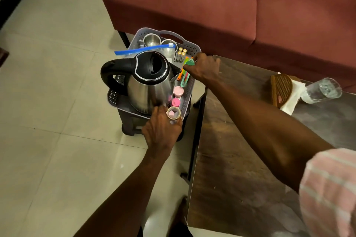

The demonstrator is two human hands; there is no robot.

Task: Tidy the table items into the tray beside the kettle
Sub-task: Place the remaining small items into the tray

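A grey perforated tray [189, 47] rests on a dark stool, left of the wooden table [240, 140]. A steel kettle [149, 82] with a black lid and handle stands in it. My left hand [162, 131] holds a roll of tape [173, 113] at the tray's near edge, beside two pink-capped jars [177, 95]. Over the tray's right side, my right hand [203, 68] pinches a small green item [189, 62] above colourful clips [185, 79]. Batteries [181, 55], two steel cups [152, 40] and a blue-zip plastic bag [144, 50] lie at the tray's far end.
On the table's far right lie a brown woven holder [282, 89] on a white napkin [292, 100] and a tipped clear glass [321, 90]. A maroon sofa [212, 5] stands behind the tray and table. Pale tiled floor [48, 82] spreads to the left.
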